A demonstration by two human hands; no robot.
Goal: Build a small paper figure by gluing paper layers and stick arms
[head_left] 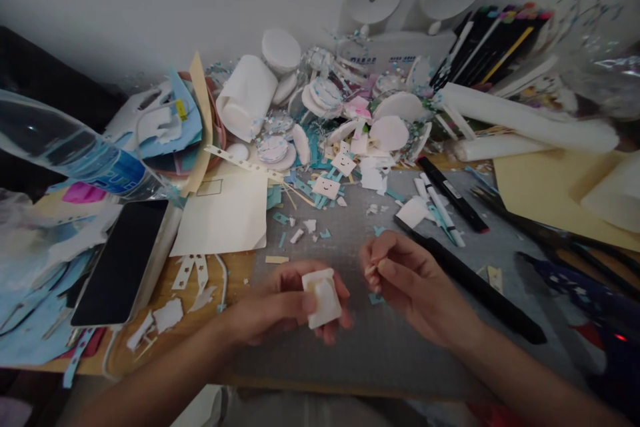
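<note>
My left hand (295, 303) pinches a small white square (327, 297) between thumb and fingers, low over the grey cutting mat (300, 360). A yellowish patch shows on the square's face; whether it is paper or foam I cannot tell. To the right, level with it, my right hand (407, 277) is closed with thumb and fingertips pressed together. What it pinches, if anything, is too small to make out. Beyond the hands, two small squares with drawn smiling faces (327, 187) lie among teal paper strips and scraps.
On the left are a phone (123, 260), a tilted water bottle (95, 153) and cream paper (225, 213). A long black tool (480, 280), markers (453, 193), scissors (540, 230) and a dark device with a red light (590, 320) lie rightward. White discs (395, 107) pile up behind.
</note>
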